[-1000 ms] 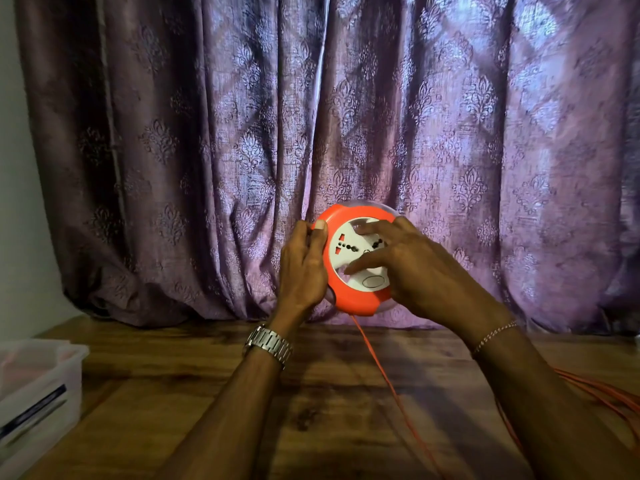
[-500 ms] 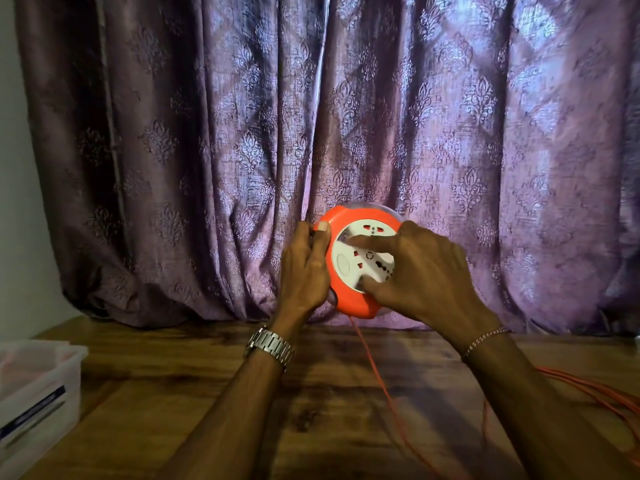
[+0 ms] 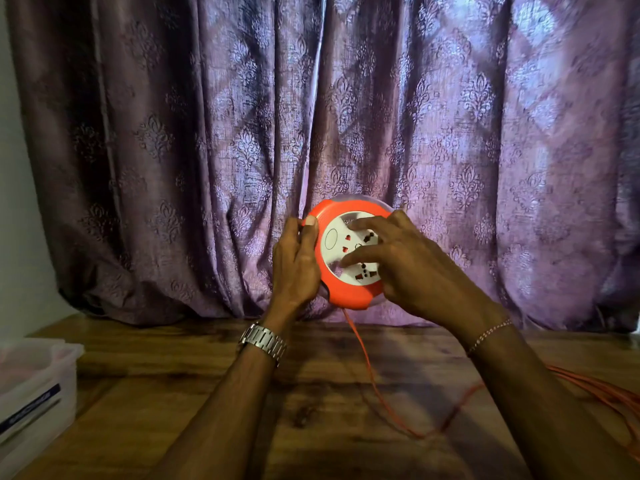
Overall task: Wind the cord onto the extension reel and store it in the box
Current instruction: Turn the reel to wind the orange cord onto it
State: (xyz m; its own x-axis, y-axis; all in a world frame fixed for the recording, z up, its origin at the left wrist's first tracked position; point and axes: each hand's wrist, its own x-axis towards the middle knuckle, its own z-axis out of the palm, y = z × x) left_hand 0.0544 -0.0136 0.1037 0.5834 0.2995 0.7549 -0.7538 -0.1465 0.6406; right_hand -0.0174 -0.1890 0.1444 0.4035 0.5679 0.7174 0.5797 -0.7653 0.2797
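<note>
An orange extension reel with a white socket face is held up above the wooden table, in front of the curtain. My left hand grips its left rim, thumb on the orange edge. My right hand lies across the white face with fingers spread on the sockets. An orange cord hangs from the reel's underside, loops over the table and runs off to the right. A translucent white plastic box stands at the table's left edge.
A purple patterned curtain hangs right behind the reel. More loose orange cord lies bunched at the table's right edge. The wooden table spreads below my arms, and a pale wall is at the far left.
The white socket face has turned under my right hand's fingers while my left hand kept its grip. The hanging cord has swung and its loop on the table has shifted.
</note>
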